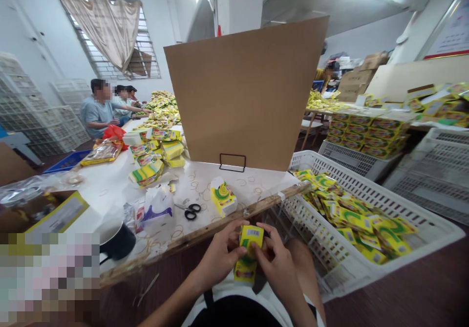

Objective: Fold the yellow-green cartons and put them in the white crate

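Gripping a box (pixel 248 259) from either side, the left hand (pixel 224 249) and right hand (pixel 274 252) lie near the table (pixel 271 201).

left hand (pixel 224 250): curled | right hand (pixel 275 254): curled | 2 close together, facing inward

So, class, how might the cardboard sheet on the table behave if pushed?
The cardboard sheet is probably stiff, standing flat without sagging. It may tip easily, rising far above the small wire stand at its foot.
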A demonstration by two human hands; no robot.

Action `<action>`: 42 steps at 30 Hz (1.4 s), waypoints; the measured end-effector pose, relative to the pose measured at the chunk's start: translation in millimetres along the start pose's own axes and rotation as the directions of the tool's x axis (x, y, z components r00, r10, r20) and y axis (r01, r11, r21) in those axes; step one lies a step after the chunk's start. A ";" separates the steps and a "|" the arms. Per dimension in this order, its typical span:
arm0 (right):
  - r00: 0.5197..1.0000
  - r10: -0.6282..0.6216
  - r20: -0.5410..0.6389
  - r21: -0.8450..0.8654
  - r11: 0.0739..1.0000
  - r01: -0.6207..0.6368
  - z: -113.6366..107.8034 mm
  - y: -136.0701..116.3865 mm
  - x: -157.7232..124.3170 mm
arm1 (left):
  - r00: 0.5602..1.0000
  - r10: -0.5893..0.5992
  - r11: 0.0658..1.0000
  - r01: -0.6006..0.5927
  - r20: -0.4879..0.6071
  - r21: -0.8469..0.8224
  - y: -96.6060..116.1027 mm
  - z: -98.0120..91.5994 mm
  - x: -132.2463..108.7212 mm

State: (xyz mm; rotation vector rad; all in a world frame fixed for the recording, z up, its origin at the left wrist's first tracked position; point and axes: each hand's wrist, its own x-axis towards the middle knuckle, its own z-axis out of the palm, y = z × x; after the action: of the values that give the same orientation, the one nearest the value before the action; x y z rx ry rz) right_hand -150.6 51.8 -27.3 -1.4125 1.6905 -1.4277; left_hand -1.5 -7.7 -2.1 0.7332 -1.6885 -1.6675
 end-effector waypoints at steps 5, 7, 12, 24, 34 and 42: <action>0.999 -0.027 0.035 0.184 0.983 0.020 -5.9 8.2 5.2 | 1.000 -0.022 0.996 0.020 -0.020 -0.089 -5.4 -4.0 0.4; 0.998 0.000 0.065 0.294 0.956 -0.019 -3.8 10.8 5.3 | 1.000 -0.022 0.996 0.021 -0.018 -0.082 -6.8 -2.5 -0.5; 0.991 0.137 -0.010 0.481 0.869 -0.115 -5.4 12.2 5.2 | 0.998 0.056 0.990 -0.051 -0.039 0.129 -6.6 0.1 5.1; 0.885 0.346 -0.313 0.748 0.663 0.006 -14.3 12.2 12.4 | 0.935 0.247 0.647 0.034 -0.253 0.761 -29.4 -71.7 72.1; 0.924 0.381 -0.031 0.755 0.614 -0.228 4.0 10.4 4.2 | 0.856 0.426 0.630 -0.048 -0.293 0.775 -10.0 -62.0 53.7; 0.914 0.405 -0.004 0.780 0.573 -0.250 4.4 9.4 5.1 | 0.800 0.546 0.493 -0.546 0.248 0.677 -11.3 -16.2 -1.6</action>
State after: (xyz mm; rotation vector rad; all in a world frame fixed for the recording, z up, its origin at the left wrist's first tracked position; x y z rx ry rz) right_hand -152.1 44.5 -36.2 -0.4557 1.0870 -1.7702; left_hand 11.5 -17.2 -13.8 0.4225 -2.2911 -0.5000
